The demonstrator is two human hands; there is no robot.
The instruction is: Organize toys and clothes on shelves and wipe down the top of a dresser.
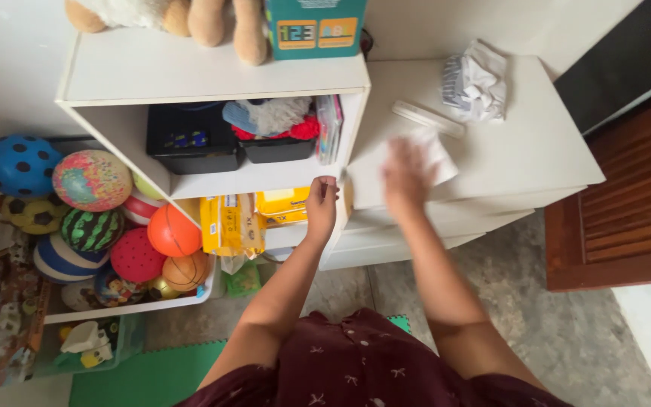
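Under the blurred right hand (407, 175), a crumpled white cloth (437, 154), flattened on the drawer top (536, 143).

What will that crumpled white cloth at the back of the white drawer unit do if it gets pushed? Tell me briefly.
The crumpled white cloth is bunched in soft folds, so it is probably floppy and would change shape when grabbed. It looks light, and the drawer unit's top looks smooth, so a push would likely slide it. It should not roll or break.

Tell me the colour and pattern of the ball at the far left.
Blue with black spots: the ball, seen in the head view.
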